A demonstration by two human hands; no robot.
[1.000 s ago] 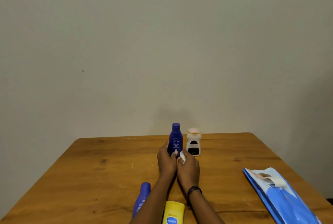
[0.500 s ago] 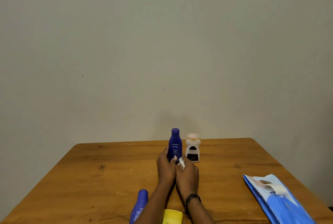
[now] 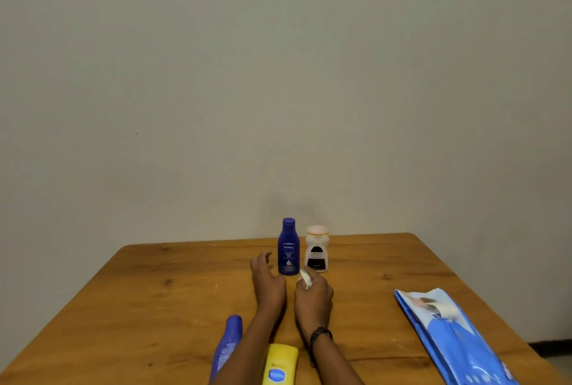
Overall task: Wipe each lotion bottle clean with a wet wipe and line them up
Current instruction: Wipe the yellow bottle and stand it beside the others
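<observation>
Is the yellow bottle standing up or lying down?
Lying down: the yellow bottle rests lengthwise on the table, its label facing up.

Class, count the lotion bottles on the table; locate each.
4. A dark blue bottle and a white bottle stand side by side toward the back; a lighter blue bottle and a yellow bottle lie at the near edge, partly cut off.

upright blue bottle (image 3: 288, 248) beside white bottle (image 3: 316, 250), left hand (image 3: 267, 279) loose, right hand (image 3: 313, 293) pinching wipe (image 3: 305, 278)
</observation>
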